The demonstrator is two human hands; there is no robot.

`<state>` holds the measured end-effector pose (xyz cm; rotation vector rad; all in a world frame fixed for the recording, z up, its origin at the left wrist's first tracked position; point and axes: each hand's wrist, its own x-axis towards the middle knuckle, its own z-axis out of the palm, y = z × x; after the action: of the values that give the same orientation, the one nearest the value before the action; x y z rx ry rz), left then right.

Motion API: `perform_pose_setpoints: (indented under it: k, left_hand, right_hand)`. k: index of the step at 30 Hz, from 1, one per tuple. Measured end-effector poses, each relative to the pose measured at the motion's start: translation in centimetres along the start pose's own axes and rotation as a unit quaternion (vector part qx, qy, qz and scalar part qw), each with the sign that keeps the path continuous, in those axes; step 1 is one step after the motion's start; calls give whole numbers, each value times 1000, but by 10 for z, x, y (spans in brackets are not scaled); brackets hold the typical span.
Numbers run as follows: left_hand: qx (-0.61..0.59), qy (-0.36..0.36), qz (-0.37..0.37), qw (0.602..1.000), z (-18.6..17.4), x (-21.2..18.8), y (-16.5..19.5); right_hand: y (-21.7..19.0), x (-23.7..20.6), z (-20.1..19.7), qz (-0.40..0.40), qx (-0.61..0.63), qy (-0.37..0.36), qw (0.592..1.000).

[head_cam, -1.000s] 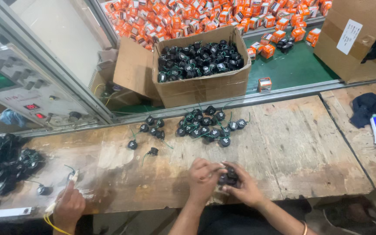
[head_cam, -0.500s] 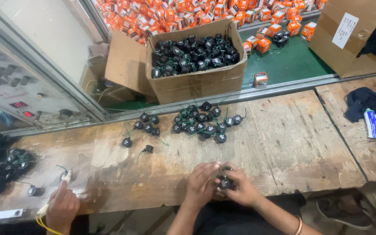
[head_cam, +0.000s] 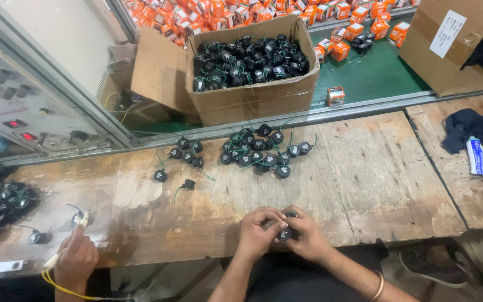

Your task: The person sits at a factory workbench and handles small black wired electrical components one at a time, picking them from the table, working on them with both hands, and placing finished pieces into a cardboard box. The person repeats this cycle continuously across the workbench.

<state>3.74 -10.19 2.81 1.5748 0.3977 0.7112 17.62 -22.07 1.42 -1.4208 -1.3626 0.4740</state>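
Head view: both hands clamped together on one small black part, near desk edge, centre.

Left hand (head_cam: 257,236) and right hand (head_cam: 307,240) touching, fingers wrapped round small black round part (head_cam: 285,232), held just above wooden desk (head_cam: 375,184). Part mostly covered by fingers, so long axis and any wire can't be told; both hands equally near. Loose pile of like black parts w/ green wires (head_cam: 261,151) straight ahead, farther up desk, well apart from hands; a few strays (head_cam: 187,184) ahead-left, closer to left hand. Open cardboard box of same parts (head_cam: 252,98) beyond pile, past desk's far edge. Another person's hand (head_cam: 76,260) bottom left w/ probe and yellow wire, well apart. Forearms cut off at bottom edge. Dark cloth (head_cam: 469,127) and tube (head_cam: 477,156) far right.
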Motion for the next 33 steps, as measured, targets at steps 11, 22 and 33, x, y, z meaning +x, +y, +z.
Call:
perform_pose_setpoints:
  k: [11,22,33]
  left_hand:
    - [82,93,89,988,14,-15,4]
    - [441,325,114,829,-100,10,4]
    - [503,405,-36,763,-193,116,27]
  right_hand:
    - [7,-4,5,8,31,28,999]
    - [17,-3,2,79,155,27,984]
    - [5,0,-6,58,119,-8,991]
